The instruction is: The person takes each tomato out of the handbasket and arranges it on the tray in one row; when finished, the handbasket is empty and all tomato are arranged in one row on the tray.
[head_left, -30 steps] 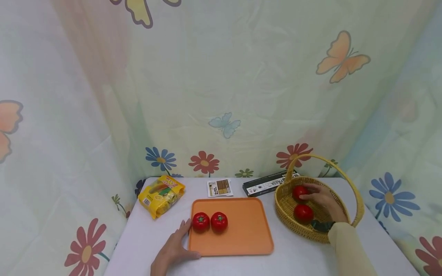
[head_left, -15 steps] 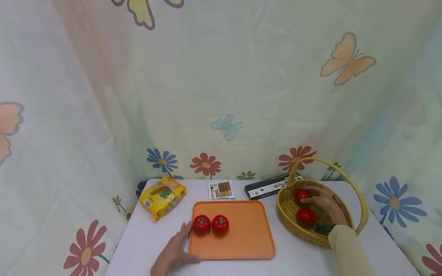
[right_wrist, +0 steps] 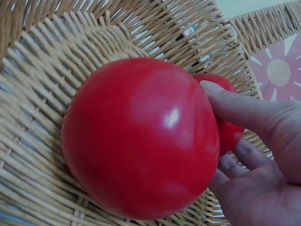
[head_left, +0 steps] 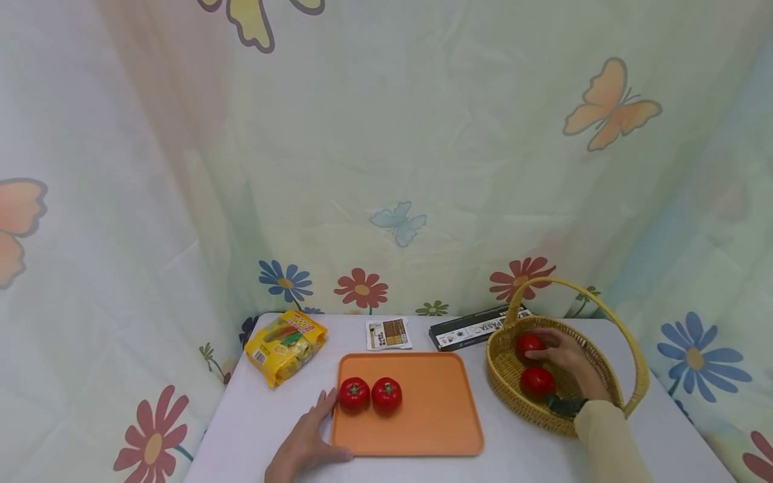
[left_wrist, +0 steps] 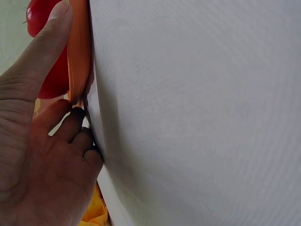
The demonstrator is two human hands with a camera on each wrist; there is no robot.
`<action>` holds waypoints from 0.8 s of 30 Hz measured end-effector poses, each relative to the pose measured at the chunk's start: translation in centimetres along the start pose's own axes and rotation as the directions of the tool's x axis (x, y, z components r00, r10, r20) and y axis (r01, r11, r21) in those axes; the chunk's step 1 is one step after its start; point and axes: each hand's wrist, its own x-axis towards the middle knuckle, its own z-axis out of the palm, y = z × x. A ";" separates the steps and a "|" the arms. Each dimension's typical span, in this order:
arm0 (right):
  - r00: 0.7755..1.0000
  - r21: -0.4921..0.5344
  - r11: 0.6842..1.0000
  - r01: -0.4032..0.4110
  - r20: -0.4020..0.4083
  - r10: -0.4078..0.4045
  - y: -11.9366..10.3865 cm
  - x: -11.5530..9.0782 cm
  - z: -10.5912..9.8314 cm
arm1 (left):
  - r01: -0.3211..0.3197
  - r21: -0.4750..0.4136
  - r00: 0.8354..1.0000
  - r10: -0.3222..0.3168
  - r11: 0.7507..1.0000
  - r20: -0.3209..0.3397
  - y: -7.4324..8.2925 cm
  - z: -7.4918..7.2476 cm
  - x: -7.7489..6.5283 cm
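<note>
In the basket (head_left: 504,386), my right hand (head_left: 561,352) grips the farther tomato (head_left: 529,346), thumb and fingers on opposite sides of it. A second tomato (head_left: 537,382) lies nearer in the same basket; it looms large in the right wrist view and partly hides the gripped tomato (right_wrist: 230,134). My left hand (head_left: 306,439) rests at the near left corner of the orange tray (head_left: 431,409), thumb along the front edge and fingers at the left side. Two red tomatoes with green tops, the left one (head_left: 353,394) and the right one (head_left: 386,396), sit side by side on the tray.
A yellow food packet (head_left: 286,347) lies at the back left of the white table (head_left: 235,429). Behind the tray are a small white-and-brown sachet (head_left: 388,333) and a black pasta box (head_left: 471,330). The basket's tall handle (head_left: 625,332) arches over my right hand.
The head view has shifted slightly, so the whole scene sits a little lower and to the right. My right hand stays on the tomato in the basket; my left stays at the tray.
</note>
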 end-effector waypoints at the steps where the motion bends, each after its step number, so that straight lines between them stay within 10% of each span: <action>1: 1.000 0.004 1.000 0.001 -0.003 -0.001 0.0 -0.1 0.0 | -0.002 -0.002 1.000 0.002 1.000 -0.002 0.0 0.0 0.0; 24: 0.992 0.114 0.992 -0.050 -0.107 0.062 -2.0 -1.9 0.3 | 0.008 0.013 1.000 -0.007 1.000 -0.023 0.3 0.1 -0.4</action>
